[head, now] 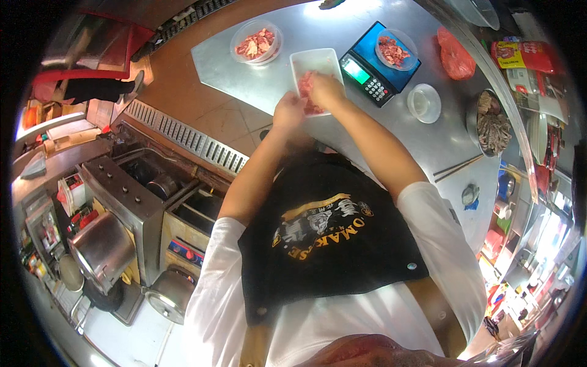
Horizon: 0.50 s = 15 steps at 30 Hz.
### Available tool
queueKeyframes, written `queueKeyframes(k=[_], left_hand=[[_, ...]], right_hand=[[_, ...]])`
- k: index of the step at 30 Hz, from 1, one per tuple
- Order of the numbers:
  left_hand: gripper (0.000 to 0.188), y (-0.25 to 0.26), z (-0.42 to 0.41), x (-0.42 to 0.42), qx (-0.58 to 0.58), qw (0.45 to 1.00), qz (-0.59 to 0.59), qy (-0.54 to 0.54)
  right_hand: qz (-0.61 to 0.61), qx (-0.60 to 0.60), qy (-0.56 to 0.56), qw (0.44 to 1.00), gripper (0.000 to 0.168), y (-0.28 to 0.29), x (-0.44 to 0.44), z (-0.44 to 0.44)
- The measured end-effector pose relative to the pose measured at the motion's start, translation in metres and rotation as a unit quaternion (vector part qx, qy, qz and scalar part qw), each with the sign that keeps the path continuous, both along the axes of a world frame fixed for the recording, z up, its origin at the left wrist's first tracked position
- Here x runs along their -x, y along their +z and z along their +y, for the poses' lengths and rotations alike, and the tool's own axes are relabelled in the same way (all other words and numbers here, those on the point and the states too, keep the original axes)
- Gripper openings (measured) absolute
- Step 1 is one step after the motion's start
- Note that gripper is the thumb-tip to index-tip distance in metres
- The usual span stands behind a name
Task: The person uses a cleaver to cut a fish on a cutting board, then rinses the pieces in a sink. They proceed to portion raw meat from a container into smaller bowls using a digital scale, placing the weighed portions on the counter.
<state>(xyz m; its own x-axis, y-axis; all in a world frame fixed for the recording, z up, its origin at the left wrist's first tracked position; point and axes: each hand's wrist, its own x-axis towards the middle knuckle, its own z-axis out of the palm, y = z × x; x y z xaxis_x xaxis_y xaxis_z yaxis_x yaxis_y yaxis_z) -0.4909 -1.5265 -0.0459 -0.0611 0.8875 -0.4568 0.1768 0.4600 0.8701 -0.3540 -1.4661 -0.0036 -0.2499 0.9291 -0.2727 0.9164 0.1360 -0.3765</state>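
A white rectangular plastic tub [316, 59] holds raw sliced meat [304, 84] at its near end. My right hand [327, 91] reaches down into the tub, fingers hidden against the meat. Blurred, my left hand [290, 110] is at the tub's near left corner; whether it grips the rim or some meat cannot be told. Right of the tub is a digital scale [377, 69] with a lit green display. A round clear container of meat [393, 51] sits on its blue platform. Another round container of meat [257, 42] stands to the left.
On the steel table [293, 27] are an empty clear container [424, 103], a red plastic bag [456, 54], a metal bowl of grey strips [493, 121] and chopsticks [457, 168]. Fryers [192, 206] and pots [104, 247] stand left. A person's leg [98, 90] shows at far left.
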Motion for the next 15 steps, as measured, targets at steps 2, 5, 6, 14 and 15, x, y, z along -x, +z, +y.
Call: queueKeyframes(k=[2,5,6,14,15], left_hand=[[0.022,-0.004,0.001,-0.001,0.001,1.000,-0.007,0.000],[0.023,-0.009,0.001,0.001,0.010,1.000,-0.020,-0.001],[0.023,-0.009,0.002,0.001,0.013,1.000,-0.026,-0.006],[0.026,-0.002,0.002,0.001,0.040,0.998,0.027,-0.027],[0.027,-0.002,0.003,0.002,0.049,0.998,0.032,-0.034]], right_hand=[[0.057,-0.063,-0.002,0.996,0.027,-0.009,-0.011,-0.010],[0.176,0.015,-0.079,0.981,0.023,0.011,-0.034,-0.023],[0.237,-0.002,-0.091,0.967,0.022,0.012,-0.043,-0.025],[0.449,-0.036,-0.132,0.883,0.016,0.056,-0.060,-0.041],[0.468,-0.042,-0.128,0.873,0.016,0.056,-0.059,-0.043]])
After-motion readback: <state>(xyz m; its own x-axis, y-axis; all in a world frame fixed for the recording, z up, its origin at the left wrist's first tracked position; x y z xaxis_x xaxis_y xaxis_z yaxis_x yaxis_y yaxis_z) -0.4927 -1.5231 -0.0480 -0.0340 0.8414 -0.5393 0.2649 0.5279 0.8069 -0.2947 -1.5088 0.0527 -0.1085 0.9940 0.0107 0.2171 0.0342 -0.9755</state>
